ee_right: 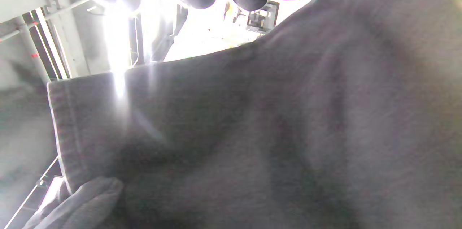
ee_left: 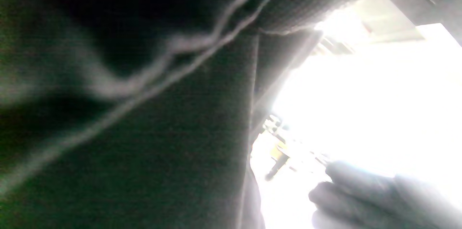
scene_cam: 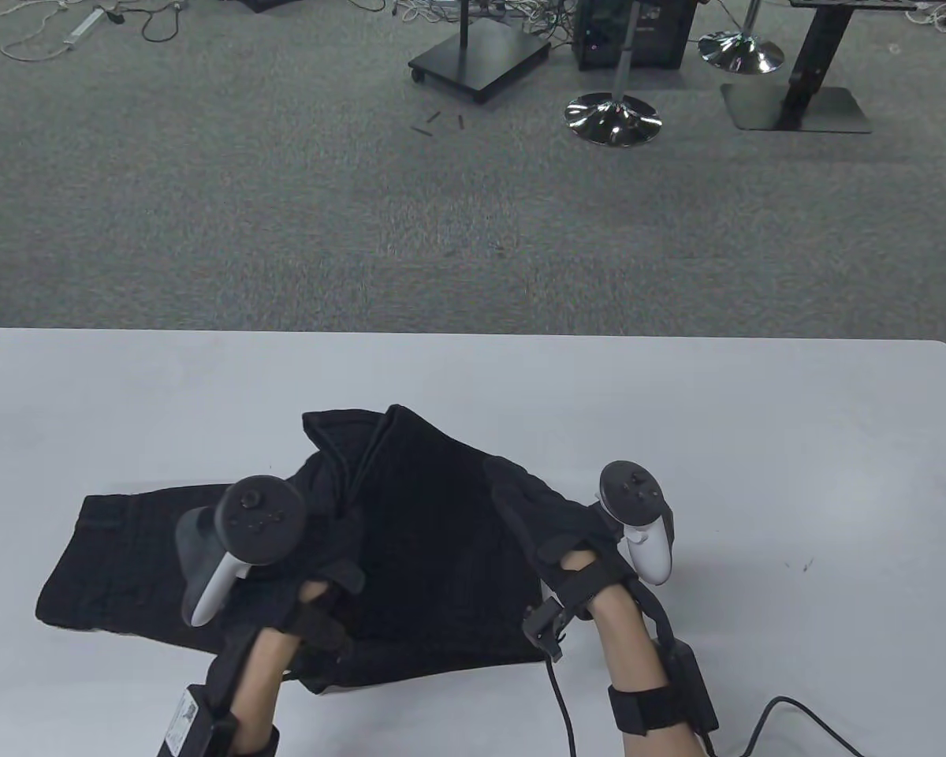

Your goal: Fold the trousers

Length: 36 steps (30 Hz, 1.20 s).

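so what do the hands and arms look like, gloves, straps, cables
Both hands wear black gloves; bare forearms show behind them. The left hand carries a dark grey and white tracker, the right hand a similar one. Black straps wrap the wrists and forearms, and a black cable trails from the right wrist.

Overhead table (scene_cam: pixel 678 410) view; wrist views seemingly against trousers (scene_cam: pixel 433 552).

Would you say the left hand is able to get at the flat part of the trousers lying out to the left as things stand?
Probably yes: that flat part lies bare on the table just left of the left hand, with nothing between them.
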Each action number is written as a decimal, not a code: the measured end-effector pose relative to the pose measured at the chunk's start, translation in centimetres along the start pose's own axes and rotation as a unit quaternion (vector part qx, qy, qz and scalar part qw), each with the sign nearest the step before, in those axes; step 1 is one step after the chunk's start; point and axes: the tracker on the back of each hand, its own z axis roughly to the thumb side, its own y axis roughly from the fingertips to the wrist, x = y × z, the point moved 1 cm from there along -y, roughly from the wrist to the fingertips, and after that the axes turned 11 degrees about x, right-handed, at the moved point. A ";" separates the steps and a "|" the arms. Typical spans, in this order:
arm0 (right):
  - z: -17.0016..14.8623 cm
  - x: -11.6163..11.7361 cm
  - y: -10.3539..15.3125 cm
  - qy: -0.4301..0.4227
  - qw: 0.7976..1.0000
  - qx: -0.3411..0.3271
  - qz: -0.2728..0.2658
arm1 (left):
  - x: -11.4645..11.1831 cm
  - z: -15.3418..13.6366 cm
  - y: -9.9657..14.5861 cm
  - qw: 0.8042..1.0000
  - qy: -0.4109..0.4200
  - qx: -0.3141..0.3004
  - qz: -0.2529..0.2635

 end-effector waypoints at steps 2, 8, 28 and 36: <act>0.0 0.2 0.0 0.010 1.000 0.001 0.003 | 2.4 -1.4 -0.2 0.999 -0.016 0.028 0.028; -0.6 0.4 -0.4 0.014 1.000 0.011 0.012 | 6.6 -7.3 -1.2 0.990 -0.037 0.117 0.070; -2.0 1.4 -1.4 0.038 0.998 0.044 0.034 | 1.3 -26.3 -7.5 0.903 -0.182 0.389 0.012; -2.1 1.7 -1.5 0.049 0.997 0.051 0.035 | 2.4 -23.8 -7.2 0.907 -0.213 0.360 0.038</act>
